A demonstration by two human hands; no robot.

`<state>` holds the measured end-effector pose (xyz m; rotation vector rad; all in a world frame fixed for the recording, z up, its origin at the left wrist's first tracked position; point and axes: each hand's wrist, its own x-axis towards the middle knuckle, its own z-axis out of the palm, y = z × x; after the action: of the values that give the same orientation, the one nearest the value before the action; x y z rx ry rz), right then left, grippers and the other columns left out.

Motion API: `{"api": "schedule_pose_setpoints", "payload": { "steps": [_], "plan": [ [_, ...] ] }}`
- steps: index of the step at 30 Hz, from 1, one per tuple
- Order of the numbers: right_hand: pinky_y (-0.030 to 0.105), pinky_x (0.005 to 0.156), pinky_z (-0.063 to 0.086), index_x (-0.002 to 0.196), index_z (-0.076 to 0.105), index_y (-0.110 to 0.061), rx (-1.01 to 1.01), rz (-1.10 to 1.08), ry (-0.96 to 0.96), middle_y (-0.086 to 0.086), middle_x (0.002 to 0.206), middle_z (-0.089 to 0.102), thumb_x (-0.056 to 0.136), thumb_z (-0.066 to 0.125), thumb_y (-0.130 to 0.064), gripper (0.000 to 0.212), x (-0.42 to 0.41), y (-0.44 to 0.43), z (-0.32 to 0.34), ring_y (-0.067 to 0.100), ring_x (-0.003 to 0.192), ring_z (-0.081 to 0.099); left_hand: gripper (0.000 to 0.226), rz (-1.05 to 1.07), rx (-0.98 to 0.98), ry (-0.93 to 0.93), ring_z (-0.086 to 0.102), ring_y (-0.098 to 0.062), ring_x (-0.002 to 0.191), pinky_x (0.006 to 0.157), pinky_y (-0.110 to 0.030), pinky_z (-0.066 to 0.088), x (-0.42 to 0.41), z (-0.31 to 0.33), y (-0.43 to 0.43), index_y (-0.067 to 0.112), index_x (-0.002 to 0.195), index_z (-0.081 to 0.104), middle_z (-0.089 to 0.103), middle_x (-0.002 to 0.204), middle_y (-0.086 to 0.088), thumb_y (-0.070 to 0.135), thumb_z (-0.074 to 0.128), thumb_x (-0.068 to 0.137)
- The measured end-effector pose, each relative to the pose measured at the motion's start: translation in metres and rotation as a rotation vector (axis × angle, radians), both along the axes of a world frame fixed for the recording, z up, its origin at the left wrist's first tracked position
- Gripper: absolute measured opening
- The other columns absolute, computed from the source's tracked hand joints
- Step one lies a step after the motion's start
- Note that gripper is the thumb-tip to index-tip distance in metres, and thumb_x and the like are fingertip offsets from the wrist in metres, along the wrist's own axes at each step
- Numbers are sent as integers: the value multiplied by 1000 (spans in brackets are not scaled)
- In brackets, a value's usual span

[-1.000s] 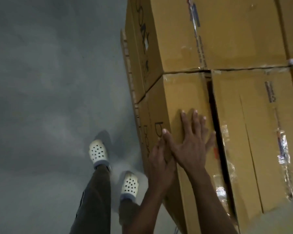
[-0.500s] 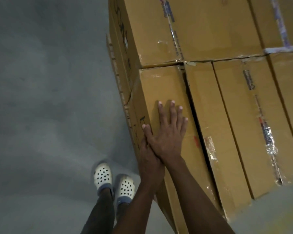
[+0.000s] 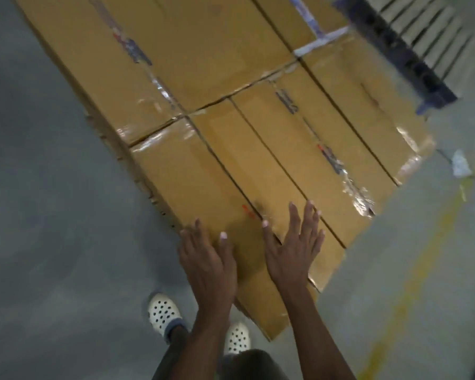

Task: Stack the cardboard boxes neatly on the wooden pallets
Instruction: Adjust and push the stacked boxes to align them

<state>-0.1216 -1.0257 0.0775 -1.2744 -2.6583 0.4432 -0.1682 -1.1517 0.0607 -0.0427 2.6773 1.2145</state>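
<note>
My left hand [image 3: 207,266] lies flat on top of the nearest cardboard box [image 3: 187,182]. The fingers are straight and close together, by that box's left edge and not far from its closest corner. My right hand [image 3: 292,256] is flat too, with the fingers straight and fanned apart and the thumb out. Its palm covers the dark seam between this box and the neighbouring box [image 3: 261,160] on the right. Neither hand curls round anything, and the two rest a little apart.

The nearest box is a long brown carton at the near-left corner of the stack. More long boxes [image 3: 368,105] lie side by side to the right of the neighbour, and crumpled clear tape [image 3: 359,193] shines on one top. Two larger boxes [image 3: 217,37] butt against their far ends. I cannot tell what the stack stands on, because its left side is blurred.

Below my arms, two white perforated clogs [image 3: 163,315] stand on the grey concrete floor [image 3: 52,215] beside the box's near end. A faded yellow line [image 3: 412,283] runs along the floor to the right of the stack. A white scrap [image 3: 461,163] lies near the stack's right corner. A dark blue slatted frame [image 3: 412,50] sits beyond the far-right corner.
</note>
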Motion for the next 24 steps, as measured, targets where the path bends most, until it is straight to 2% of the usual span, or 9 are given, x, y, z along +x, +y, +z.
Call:
{"api": "schedule_pose_setpoints", "payload": {
  "steps": [2,5,9,12,14,17,20,24],
  "plan": [
    [56,124,6,155,36,-25,-56,-153,-5,-1,170,12,96,43,-66,72,41,20,4,20,157,1,54,-125,3,115,36,-38,143,118,-47,26,19,18,27,4,146,47,43,151,-21,34,50,102],
    [52,125,0,154,38,-26,-152,-406,19,-2,170,11,92,33,-73,77,98,49,7,18,157,1,50,-408,23,140,29,-31,148,120,-48,29,56,34,81,9,146,49,42,155,-14,35,48,103],
    [46,124,-3,154,36,-29,-246,-664,63,-5,170,7,92,34,-70,75,162,88,-10,14,157,-2,48,-766,-3,207,27,-29,150,116,-54,32,97,29,151,10,145,52,45,154,-13,36,45,105],
    [45,125,0,155,36,-27,-337,-777,129,-5,170,8,91,34,-70,77,199,119,-48,14,156,-1,48,-966,-69,308,23,-27,152,120,-52,26,114,8,200,12,145,52,44,156,-11,36,46,105],
    [46,126,5,154,39,-24,-407,-815,188,-3,170,11,91,36,-68,77,207,140,-77,17,157,2,49,-1033,-124,368,20,-25,154,122,-50,22,115,-9,227,14,147,50,41,158,-9,36,50,103],
    [52,124,16,153,42,-18,-456,-810,273,5,168,19,96,40,-66,75,218,168,-114,25,156,10,63,-1124,-309,376,9,-21,156,125,-48,14,114,-31,262,21,156,36,26,166,-4,50,46,101],
    [51,126,9,157,34,-22,-628,-768,292,0,170,13,98,37,-66,73,226,189,-144,20,157,4,77,-1118,-465,364,0,-21,157,125,-48,5,112,-48,292,29,160,22,8,170,-1,59,47,94],
    [48,126,5,158,31,-25,-765,-694,276,-2,170,11,103,37,-59,66,232,207,-171,18,157,2,77,-1073,-553,470,1,-28,156,124,-55,7,118,-60,303,26,162,16,5,170,-6,50,53,98]
  ]
}}
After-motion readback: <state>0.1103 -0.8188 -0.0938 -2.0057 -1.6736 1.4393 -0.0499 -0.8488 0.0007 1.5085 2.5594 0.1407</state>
